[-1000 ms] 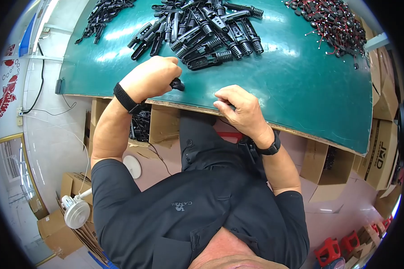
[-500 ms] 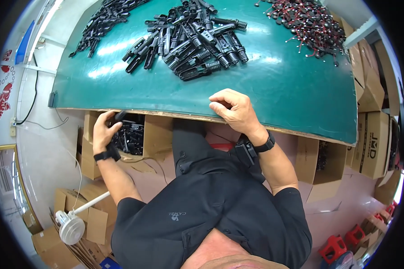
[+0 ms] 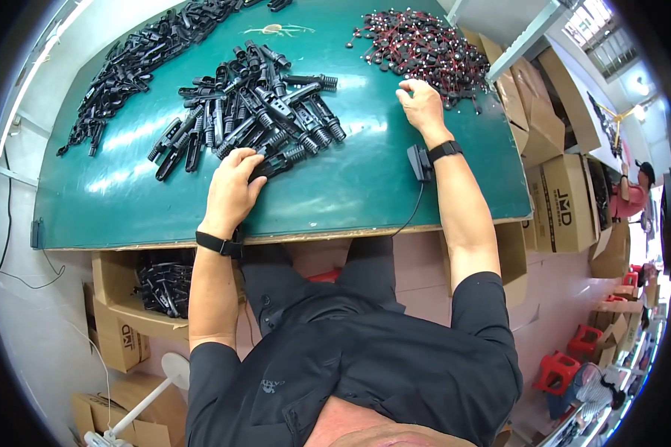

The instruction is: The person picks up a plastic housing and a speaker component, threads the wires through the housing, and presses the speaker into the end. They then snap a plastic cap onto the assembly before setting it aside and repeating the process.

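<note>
- From the head camera, long black parts (image 3: 265, 112) with ridged ends lie heaped on the green table (image 3: 350, 197).
- Right of the table, a brown box (image 3: 574, 186) has dark printing.
- At the table's near side, the left hand (image 3: 232, 190) is part open around one black part's end; I can't tell if it's held.
- At the table's right, the right hand (image 3: 423, 110) curls beside black bits with red wires (image 3: 417, 48); I can't tell if it holds any.
</note>
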Motion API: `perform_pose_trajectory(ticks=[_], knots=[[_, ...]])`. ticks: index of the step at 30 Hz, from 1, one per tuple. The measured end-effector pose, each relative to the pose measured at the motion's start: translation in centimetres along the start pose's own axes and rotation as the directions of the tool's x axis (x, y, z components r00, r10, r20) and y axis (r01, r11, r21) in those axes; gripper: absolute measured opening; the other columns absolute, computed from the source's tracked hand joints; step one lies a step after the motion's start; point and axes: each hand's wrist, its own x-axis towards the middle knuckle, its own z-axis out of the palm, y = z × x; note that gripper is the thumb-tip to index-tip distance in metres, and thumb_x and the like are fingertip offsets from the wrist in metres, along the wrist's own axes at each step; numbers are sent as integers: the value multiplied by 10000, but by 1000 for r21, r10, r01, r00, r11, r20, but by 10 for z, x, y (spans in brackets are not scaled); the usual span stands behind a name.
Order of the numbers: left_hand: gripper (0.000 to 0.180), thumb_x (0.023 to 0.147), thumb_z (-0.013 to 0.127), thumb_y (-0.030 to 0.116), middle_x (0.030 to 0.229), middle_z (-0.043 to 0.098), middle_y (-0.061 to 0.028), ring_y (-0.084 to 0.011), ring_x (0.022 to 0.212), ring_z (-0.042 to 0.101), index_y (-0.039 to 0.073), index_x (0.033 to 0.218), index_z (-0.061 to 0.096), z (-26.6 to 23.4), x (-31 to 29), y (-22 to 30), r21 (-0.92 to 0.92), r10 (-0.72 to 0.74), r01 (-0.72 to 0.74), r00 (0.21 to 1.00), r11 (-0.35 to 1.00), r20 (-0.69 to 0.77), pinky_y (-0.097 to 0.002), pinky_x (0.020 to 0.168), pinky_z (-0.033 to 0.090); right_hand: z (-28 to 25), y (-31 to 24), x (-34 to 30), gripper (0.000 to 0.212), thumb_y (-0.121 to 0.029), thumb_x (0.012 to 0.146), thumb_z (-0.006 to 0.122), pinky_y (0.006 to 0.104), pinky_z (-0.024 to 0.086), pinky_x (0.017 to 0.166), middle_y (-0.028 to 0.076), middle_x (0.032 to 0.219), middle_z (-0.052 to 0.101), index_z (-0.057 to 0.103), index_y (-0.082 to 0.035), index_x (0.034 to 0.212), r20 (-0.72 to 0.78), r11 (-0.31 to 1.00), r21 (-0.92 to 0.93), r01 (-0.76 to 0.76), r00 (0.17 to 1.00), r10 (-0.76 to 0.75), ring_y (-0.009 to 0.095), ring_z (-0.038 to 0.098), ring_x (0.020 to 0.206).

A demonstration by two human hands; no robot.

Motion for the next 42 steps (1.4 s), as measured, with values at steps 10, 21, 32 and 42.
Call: perform_pose_trajectory(ticks=[10,21,32,42], knots=[[412,764,842,6,1120,699,-128,-362,1065,672,51,1157,727,-13,-19,16,117,-74,69,996,991,41,-449,911,547,52,-5,69,314,-200,943,723,468,557,1007,166,1207,713,729,-99,1240,202,966,-222,133,975,-88,372,690,1141],[463,783,838,32,1066,705,-106,-346,1013,679,97,1226,721,-15,-27,20,112,-172,157,976,981,133,-451,862,541,0,-46,-17,256,-98,903,702,384,583,842,124,1022,673,718,-64,1156,267,920,152,361,881,-390,287,695,956],[421,866,791,69,1087,698,-98,-352,1015,667,117,1277,713,-2,-31,25,69,-68,56,980,996,188,-450,839,541,-45,-95,-140,238,24,968,583,226,520,684,22,1009,681,728,-37,1147,402,772,619,-145,903,-152,69,614,760],[436,875,813,108,1166,689,-130,-343,1096,657,86,1299,713,3,-40,36,41,-57,56,998,998,32,-424,942,548,-40,-88,-161,238,40,960,645,228,562,719,34,1001,714,740,-13,1172,510,578,715,-393,859,-48,74,675,790]])
